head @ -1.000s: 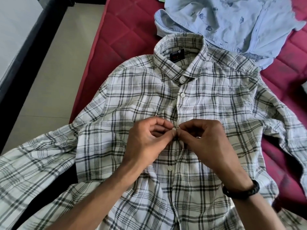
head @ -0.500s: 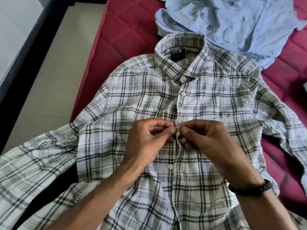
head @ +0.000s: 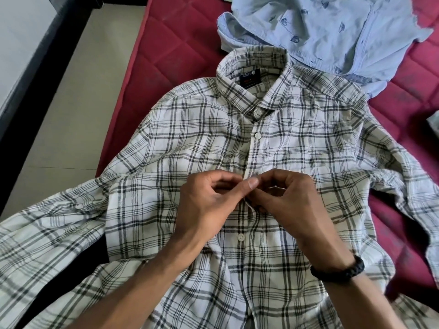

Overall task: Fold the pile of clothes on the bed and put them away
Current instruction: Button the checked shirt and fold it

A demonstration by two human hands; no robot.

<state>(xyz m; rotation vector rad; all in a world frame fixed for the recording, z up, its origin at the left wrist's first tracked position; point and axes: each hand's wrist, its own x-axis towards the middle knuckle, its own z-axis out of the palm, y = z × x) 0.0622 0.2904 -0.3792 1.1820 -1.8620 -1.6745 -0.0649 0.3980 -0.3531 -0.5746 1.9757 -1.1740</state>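
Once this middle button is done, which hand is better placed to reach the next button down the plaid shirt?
Probably the left hand: the next button lies just below its palm on the plaid shirt, nearer than the right hand, though both are pinching the front edges together.

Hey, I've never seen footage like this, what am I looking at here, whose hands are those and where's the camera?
There is no machine here. One camera is worn on a person's head and looks down, so the arms are that person's own. A checked shirt lies flat, front up, on a red bed. The left hand and the right hand meet at the shirt's front strip, pinching the cloth, apparently at a button hidden by the fingers. The right wrist wears a black band. A light blue shirt lies crumpled beyond the collar. Pale floor shows left of the bed.
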